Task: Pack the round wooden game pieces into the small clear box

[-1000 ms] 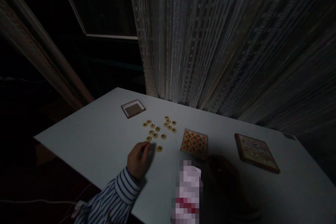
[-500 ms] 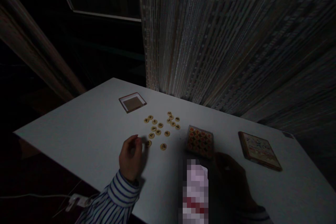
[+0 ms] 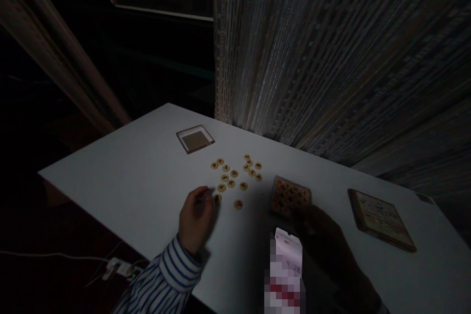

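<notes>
The left hand (image 3: 195, 222) has half-curled fingers, hold unclear; round, yellowish, black-marked, wood-like discs (image 3: 231, 183) lie at its one o'clock. The shadowed right hand's (image 3: 327, 240) grip I cannot tell. I would pinch rims gently.

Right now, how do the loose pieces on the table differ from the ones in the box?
The loose pieces have dark markings; the boxed pieces have red ones. The loose pieces lie scattered; the boxed pieces sit in rows. The left hand is by the loose pieces, the right hand by the boxed pieces. Both sets are small and round.
</notes>
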`<state>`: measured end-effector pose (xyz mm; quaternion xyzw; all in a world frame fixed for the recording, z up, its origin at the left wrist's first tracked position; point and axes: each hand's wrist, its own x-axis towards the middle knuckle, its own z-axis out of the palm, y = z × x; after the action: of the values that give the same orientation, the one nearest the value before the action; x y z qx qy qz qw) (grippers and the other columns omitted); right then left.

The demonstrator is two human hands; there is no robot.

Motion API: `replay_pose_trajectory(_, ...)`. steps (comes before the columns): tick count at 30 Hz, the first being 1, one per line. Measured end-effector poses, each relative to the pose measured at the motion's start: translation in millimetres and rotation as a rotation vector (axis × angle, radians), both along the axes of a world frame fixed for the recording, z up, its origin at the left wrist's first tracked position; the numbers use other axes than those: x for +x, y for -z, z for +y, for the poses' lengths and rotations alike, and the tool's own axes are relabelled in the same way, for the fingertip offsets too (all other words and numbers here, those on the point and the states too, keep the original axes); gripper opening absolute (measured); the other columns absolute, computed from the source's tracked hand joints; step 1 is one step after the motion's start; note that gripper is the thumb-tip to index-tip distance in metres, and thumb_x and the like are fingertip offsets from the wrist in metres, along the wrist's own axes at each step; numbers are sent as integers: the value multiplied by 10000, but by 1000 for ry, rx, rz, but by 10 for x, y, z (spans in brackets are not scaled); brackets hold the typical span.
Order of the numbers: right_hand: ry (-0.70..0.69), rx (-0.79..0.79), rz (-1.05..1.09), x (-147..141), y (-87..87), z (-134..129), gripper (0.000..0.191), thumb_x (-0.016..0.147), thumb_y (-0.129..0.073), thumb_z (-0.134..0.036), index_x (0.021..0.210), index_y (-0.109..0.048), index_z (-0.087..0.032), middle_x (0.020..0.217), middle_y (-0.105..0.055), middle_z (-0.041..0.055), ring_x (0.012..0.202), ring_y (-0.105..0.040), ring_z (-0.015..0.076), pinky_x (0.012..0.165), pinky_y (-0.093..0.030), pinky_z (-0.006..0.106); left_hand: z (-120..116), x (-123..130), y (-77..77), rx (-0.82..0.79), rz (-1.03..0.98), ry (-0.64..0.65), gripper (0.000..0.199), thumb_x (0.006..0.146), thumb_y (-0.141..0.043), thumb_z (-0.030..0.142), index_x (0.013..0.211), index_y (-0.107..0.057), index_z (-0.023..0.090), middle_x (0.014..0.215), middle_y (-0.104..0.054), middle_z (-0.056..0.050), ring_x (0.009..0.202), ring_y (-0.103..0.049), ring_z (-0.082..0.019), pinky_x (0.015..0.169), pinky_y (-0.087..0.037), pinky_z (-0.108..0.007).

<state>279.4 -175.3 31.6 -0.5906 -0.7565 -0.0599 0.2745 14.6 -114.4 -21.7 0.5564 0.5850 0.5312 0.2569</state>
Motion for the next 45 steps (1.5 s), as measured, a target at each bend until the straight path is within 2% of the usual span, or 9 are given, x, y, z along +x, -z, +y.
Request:
replay_pose_trajectory(5, -64, 4, -77, -184, -217, 169, 287, 869, -355, -269, 775, -619, -208, 715, -639, 73, 654, -580, 174, 591, -463, 295, 195, 21, -224, 16, 234, 56, 366, 745, -554, 368, 1042, -545, 155, 957, -627, -95, 875, -595, -217, 780, -494, -387)
replay_pose_trajectory(8, -74, -7, -84, -302, -333, 274, 263, 872, -367, -251, 754, -597, -199, 718, -622, 69, 674, -570, 172, 621, -437, 293, 363, 60, -286, 85, 370, 73, 383, 727, -570, 334, 1061, -536, 148, 955, -621, -97, 889, -586, -232, 802, -478, -404)
replay_pose_trajectory(10, -83, -35, -107, -381, -395, 336, 251, 871, -380, -240, 734, -585, -197, 699, -608, 57, 659, -552, 162, 626, -411, 284, 436, 88, -249, 126, 447, 74, 390, 730, -564, 316, 1078, -526, 145, 954, -617, -100, 898, -579, -240, 809, -470, -408)
replay_pose_trajectory(14, -59, -75, -110, -502, -474, 433, 223, 872, -412, -241, 735, -581, -191, 707, -602, 46, 674, -537, 152, 643, -381, 273, 457, 112, -78, 118, 580, 63, 412, 725, -561, 334, 1083, -520, 134, 947, -615, -112, 887, -577, -260, 785, -470, -404)
replay_pose_trajectory(17, -64, -85, -96, -532, -478, 479, 220, 882, -405, -240, 759, -579, -187, 717, -602, 43, 691, -537, 151, 649, -368, 270, 418, 107, -10, 55, 677, 134, 382, 716, -555, 342, 1045, -542, 147, 928, -629, -102, 867, -584, -265, 756, -469, -402)
replay_pose_trajectory(21, -93, -84, -119, -527, -418, 504, 225, 880, -407, -236, 737, -574, -186, 683, -590, 33, 656, -518, 142, 645, -347, 272, 379, 123, -47, -16, 739, 205, 384, 687, -574, 341, 1020, -560, 151, 873, -642, -91, 856, -587, -270, 746, -461, -407)
replay_pose_trajectory(27, -107, -108, -196, -534, -375, 502, 226, 872, -419, -234, 696, -553, -188, 649, -555, 21, 620, -478, 139, 602, -303, 271, 384, 168, -80, -51, 765, 194, 359, 721, -549, 316, 1031, -563, 134, 866, -640, -100, 862, -574, -271, 750, -445, -409)
replay_pose_trajectory(35, -95, -130, -195, -496, -373, 511, 228, 877, -410, -224, 710, -558, -183, 654, -554, 23, 634, -481, 137, 608, -306, 267, 381, 182, -101, -80, 794, 188, 313, 745, -526, 275, 1022, -570, 135, 907, -640, -93, 887, -563, -251, 764, -432, -380)
replay_pose_trajectory(45, -103, -196, -192, -452, -377, 500, 190, 873, -425, -223, 753, -566, -178, 713, -581, 34, 665, -499, 138, 614, -321, 265, 394, 185, -62, -25, 771, 174, 296, 750, -512, 264, 1002, -588, 128, 858, -651, -91, 842, -581, -252, 737, -440, -379)
